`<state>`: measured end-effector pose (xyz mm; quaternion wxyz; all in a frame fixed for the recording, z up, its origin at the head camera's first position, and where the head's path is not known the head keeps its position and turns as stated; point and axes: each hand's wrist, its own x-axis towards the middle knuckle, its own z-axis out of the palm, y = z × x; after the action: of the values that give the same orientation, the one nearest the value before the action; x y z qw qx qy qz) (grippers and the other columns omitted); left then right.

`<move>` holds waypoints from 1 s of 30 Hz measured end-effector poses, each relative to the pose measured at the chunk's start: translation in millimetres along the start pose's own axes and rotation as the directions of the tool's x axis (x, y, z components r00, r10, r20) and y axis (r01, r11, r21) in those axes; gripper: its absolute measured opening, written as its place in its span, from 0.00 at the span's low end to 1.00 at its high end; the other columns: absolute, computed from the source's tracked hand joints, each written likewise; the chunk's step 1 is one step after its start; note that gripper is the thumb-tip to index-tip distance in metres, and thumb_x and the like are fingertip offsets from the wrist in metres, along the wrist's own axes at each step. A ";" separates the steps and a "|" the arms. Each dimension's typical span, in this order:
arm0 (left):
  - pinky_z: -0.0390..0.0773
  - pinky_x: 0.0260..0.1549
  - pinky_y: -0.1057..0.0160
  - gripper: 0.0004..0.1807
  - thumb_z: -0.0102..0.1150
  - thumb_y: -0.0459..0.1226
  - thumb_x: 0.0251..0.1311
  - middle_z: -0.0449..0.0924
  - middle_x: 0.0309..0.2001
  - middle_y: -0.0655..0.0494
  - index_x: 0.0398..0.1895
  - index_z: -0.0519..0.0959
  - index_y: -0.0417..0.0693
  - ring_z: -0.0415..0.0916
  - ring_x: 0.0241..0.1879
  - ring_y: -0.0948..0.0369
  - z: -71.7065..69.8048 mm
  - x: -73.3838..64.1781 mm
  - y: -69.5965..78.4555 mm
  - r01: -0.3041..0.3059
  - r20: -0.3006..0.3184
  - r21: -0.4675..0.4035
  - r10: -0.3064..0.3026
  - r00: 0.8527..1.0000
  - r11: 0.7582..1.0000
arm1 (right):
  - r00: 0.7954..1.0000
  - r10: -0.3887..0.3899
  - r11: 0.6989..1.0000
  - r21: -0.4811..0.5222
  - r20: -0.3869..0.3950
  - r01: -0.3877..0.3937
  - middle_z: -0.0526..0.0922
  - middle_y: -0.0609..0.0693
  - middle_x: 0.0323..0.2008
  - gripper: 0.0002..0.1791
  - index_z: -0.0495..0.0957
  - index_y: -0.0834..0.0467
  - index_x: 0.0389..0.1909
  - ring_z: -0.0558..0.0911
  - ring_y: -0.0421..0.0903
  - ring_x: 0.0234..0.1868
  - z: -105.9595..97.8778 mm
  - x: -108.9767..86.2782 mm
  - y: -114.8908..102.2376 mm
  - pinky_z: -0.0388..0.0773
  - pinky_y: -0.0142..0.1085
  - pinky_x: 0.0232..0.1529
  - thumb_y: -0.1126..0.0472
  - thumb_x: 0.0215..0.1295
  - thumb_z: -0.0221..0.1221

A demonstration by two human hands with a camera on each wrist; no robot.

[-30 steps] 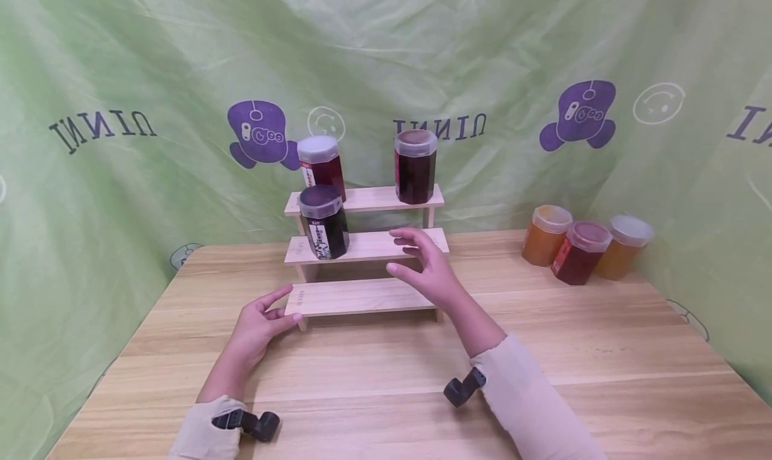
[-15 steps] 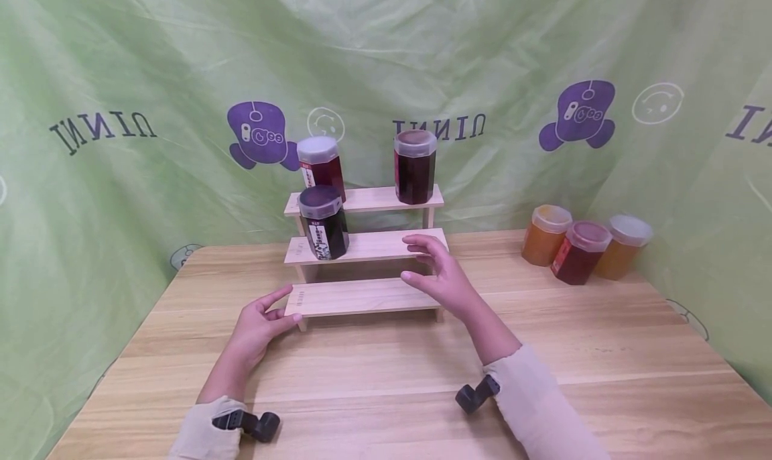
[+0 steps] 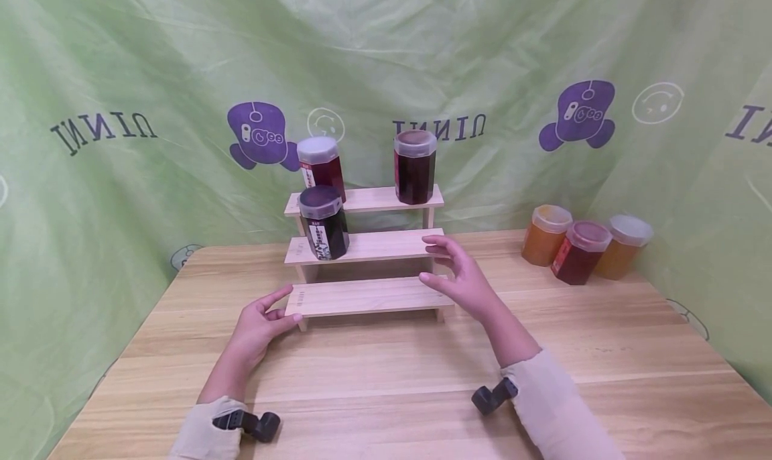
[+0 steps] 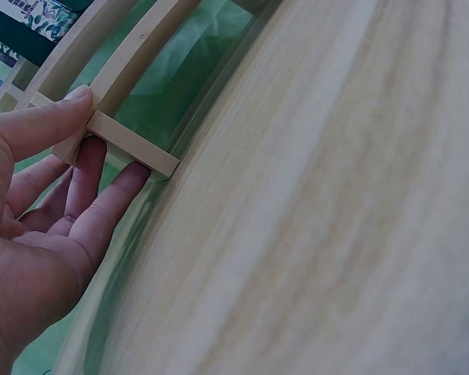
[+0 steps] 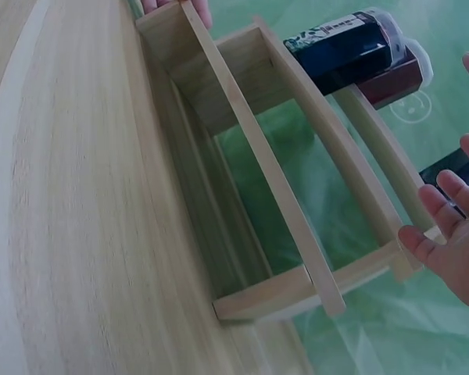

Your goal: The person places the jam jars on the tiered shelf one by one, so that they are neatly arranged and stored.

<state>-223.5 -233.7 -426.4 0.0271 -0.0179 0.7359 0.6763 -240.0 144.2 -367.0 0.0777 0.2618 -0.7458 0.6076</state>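
Note:
A three-tier wooden display stand (image 3: 362, 296) stands on the table. My left hand (image 3: 254, 329) holds the left end of its lowest tier. In the left wrist view, the thumb (image 4: 55, 121) lies at the shelf's corner and the fingers touch the side support. My right hand (image 3: 463, 282) hovers by the stand's right end, fingers spread and holding nothing. On the middle tier's left sits a dark jar (image 3: 328, 235) with a translucent lid. Behind it, a red jar (image 3: 328, 171) is partly hidden on the top tier. Another dark jar (image 3: 416, 175) occupies the top tier's right side.
Right of the stand, on the wooden table (image 3: 374, 386), an orange jar (image 3: 539, 245), a red jar (image 3: 577, 262) and an amber jar (image 3: 618, 255) are grouped close together. A green printed cloth (image 3: 482, 44) hangs behind and along the sides.
My right hand has moved rightward from over the tiers to the stand's right end, its fingers still spread. The left hand and the jars have stayed in place.

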 end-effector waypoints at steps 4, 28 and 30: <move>0.81 0.32 0.70 0.40 0.66 0.22 0.53 0.82 0.30 0.56 0.70 0.63 0.35 0.77 0.30 0.67 0.1 0.4 -0.4 -0.001 -0.004 0.008 0.002 1.000 1.000 | 1.000 -0.013 1.000 0.002 -0.015 0.013 0.68 0.59 0.64 0.33 0.65 0.64 0.65 0.68 0.57 0.64 -5.5 -2.6 0.1 0.62 0.52 0.67 0.68 0.59 0.65; 0.82 0.34 0.69 0.40 0.66 0.22 0.53 0.83 0.32 0.54 0.71 0.63 0.36 0.79 0.32 0.67 0.5 0.5 -0.9 0.000 -0.005 0.004 0.000 1.000 1.000 | 0.996 0.018 0.998 -0.056 -0.091 -0.024 0.66 0.58 0.65 0.37 0.61 0.65 0.68 0.66 0.56 0.65 -45.9 -16.4 3.1 0.59 0.54 0.67 0.69 0.59 0.65; 0.82 0.34 0.69 0.39 0.65 0.22 0.53 0.83 0.32 0.54 0.71 0.63 0.36 0.79 0.31 0.67 0.5 0.6 -1.0 0.001 -0.006 0.005 -0.001 1.000 1.000 | 0.994 0.035 0.997 -0.066 -0.102 -0.041 0.66 0.57 0.66 0.38 0.60 0.63 0.69 0.65 0.55 0.66 -50.4 -17.9 2.9 0.60 0.53 0.67 0.67 0.59 0.66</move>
<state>-224.0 -233.3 -427.4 0.0252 -0.0204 0.7377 0.6743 -236.3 197.5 -364.6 0.1123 0.2139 -0.7661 0.5956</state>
